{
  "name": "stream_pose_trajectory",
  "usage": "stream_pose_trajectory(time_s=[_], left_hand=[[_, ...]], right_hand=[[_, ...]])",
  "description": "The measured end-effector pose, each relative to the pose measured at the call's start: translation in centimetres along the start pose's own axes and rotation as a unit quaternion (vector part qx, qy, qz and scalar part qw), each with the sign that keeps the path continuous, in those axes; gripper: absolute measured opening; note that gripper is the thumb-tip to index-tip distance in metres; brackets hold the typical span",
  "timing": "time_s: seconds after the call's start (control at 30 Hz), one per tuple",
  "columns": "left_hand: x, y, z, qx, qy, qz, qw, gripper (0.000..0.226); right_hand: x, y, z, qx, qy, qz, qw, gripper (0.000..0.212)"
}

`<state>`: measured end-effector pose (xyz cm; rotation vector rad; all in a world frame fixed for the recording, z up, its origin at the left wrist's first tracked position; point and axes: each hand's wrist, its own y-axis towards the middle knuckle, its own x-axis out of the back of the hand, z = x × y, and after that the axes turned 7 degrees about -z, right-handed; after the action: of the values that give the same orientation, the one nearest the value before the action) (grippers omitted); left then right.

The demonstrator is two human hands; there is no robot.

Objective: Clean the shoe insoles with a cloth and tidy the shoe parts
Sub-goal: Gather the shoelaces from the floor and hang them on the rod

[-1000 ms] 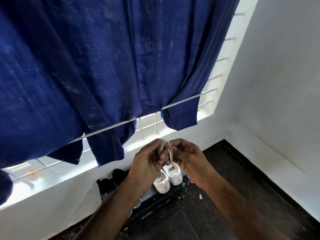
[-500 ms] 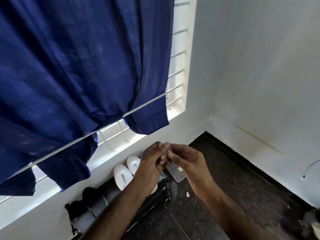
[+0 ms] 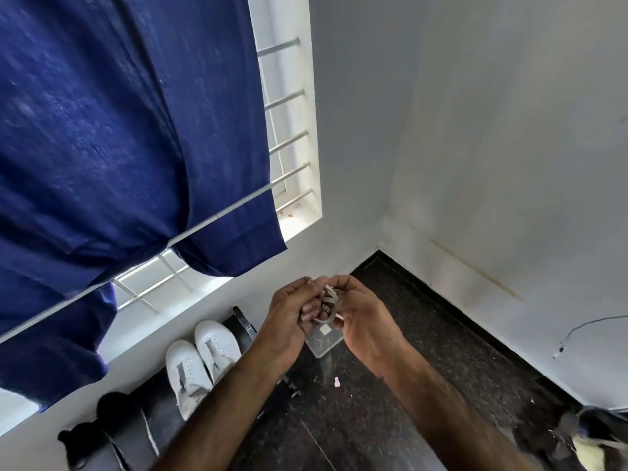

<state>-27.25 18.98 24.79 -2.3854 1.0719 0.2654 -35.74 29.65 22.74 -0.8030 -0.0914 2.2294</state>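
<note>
My left hand (image 3: 289, 317) and my right hand (image 3: 363, 321) meet in front of me, both closed around a coiled whitish shoelace (image 3: 330, 300) held between the fingers. Below the hands, on the dark floor, stands a small clear plastic container (image 3: 323, 341), partly hidden by them. A pair of white shoes (image 3: 200, 358) sits on a low black shoe rack (image 3: 244, 321) under the window. No insoles or cloth are in view.
A blue curtain (image 3: 119, 130) hangs over the barred window at the left. Black shoes (image 3: 102, 426) stand on the rack's near end. A small pale scrap (image 3: 336, 382) lies on the floor. Dark items (image 3: 577, 436) lie at the bottom right, by the white wall.
The view has swung right, so the shoes and curtain have slid left. The loose lace loop held up between my hands is now bunched into a tighter coil.
</note>
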Motion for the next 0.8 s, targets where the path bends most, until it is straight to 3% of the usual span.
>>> stream_pose_trajectory(time_s=[0.1,0.27,0.57,0.7,0.8], left_hand=[[-0.2,1.9,0.2,0.02,-0.013,-0.013,1.0,0.018],[0.0,6.3,0.1,0.055,-0.046,-0.043,0.997,0.019],[1.5,15.2,-0.6,0.128,-0.132,-0.052,0.982,0.021],[1.7,17.7,0.6,0.131,-0.143,-0.05,0.98,0.023],[2.4,19.9,1.6,0.134,-0.136,-0.057,0.98,0.021]], right_hand=[[0.8,2.1,0.3,-0.009,-0.026,0.039,0.999,0.036],[1.6,6.5,0.6,-0.013,-0.024,0.016,1.0,0.035],[1.6,15.5,-0.3,-0.038,0.036,-0.155,0.986,0.014],[2.1,18.3,-0.9,-0.092,0.028,-0.182,0.979,0.009],[3.1,20.3,-0.9,-0.148,0.031,-0.162,0.975,0.018]])
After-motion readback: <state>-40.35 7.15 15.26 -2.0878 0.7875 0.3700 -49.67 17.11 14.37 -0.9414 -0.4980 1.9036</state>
